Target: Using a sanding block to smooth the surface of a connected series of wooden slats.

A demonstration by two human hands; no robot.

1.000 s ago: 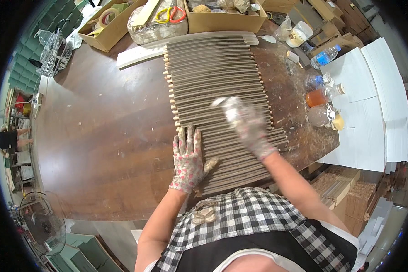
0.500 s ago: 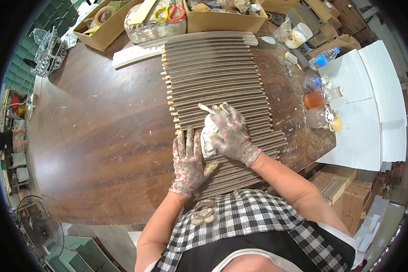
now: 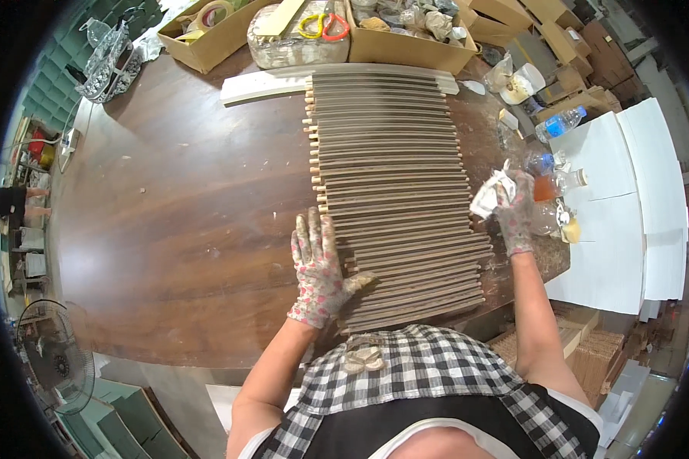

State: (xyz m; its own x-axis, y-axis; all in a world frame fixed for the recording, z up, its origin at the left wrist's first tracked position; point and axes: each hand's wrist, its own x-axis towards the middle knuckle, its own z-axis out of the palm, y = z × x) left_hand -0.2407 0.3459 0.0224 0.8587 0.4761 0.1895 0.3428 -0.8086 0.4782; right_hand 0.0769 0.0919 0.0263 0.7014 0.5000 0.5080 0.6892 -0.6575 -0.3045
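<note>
A long row of thin dark wooden sticks with pale ends lies side by side on the brown table. My left hand, in a stained floral glove, rests flat along the near left edge of the row, its fingers straight and its thumb spread over the sticks. Past the right edge of the row, my right hand in a matching glove grips a bunched white cloth. Just beyond that hand lies a bottle of amber liquid, partly hidden by the glove.
A pale board lies at the far end of the sticks. Behind it are cardboard boxes and scissors on a wrapped block. Plastic bottles, a white tub and white sheets are at the right. A fan stands lower left.
My right hand has carried the white cloth from the middle of the sticks to the right, off the row. My left hand stays at the left edge. The whole view has shifted slightly.
</note>
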